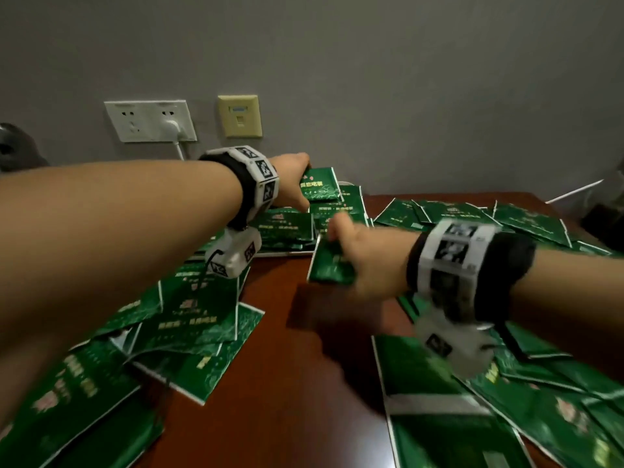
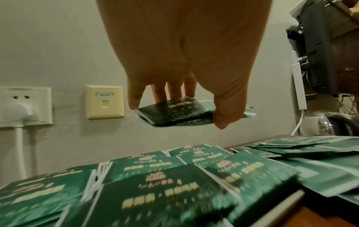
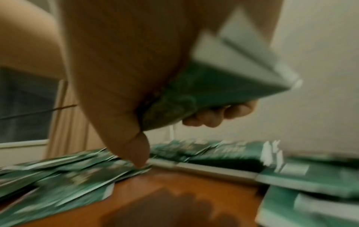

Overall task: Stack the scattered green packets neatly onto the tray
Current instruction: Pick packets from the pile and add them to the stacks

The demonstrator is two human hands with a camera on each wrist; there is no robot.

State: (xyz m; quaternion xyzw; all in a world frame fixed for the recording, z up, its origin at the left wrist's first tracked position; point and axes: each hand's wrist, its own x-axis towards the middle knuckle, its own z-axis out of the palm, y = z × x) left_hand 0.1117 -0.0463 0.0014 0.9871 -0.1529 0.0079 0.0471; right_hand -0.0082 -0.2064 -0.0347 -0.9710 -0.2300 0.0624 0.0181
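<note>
My left hand [image 1: 293,179] pinches one green packet [image 1: 320,187] above the tray [image 1: 287,254] | my right hand [image 1: 366,255] grips a second packet [image 1: 329,265] | likely light, slick, floppy: hold by the edges | brown bench [image 1: 290,383] strewn with packets, grey wall [image 1: 371,62], socket [image 1: 150,120]

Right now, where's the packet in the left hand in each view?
Head: green packet upper centre, gripped by the left hand above the stack.
Left wrist: packet centre, pinched between fingers and thumb.
Right wrist: not identifiable; too blurred.
Shared landmark, head and left wrist: cream wall socket.
</note>
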